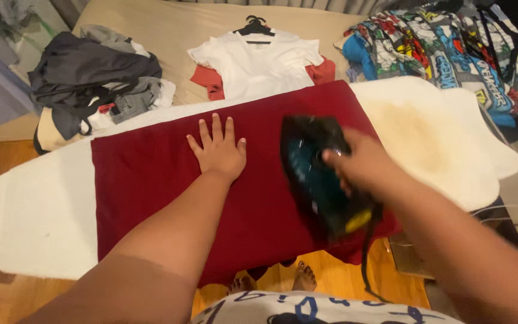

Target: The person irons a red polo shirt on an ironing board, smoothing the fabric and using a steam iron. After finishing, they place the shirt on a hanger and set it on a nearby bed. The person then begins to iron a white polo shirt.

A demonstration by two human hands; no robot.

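The right hand (364,165) is gripping the handle of a dark teal iron (322,177) with a yellow patch near its heel, and the iron is sitting on the dark red cloth (151,180) at about four o'clock from the left hand (218,150). The left hand is lying flat, fingers spread wide, holding nothing and pressing the cloth down. The cloth is lying smooth across the white ironing board (31,210), so the ironing looks well along there (the iron is blurred, so its exact edge is hard to tell), though part of the cloth is hanging over the near edge. The board's padded cover is showing a yellowish stain at two o'clock. At twelve o'clock a white shirt (259,63) on a black hanger is lying on a beige bed, and at ten o'clock a crumpled clothes pile (97,78) is waiting.
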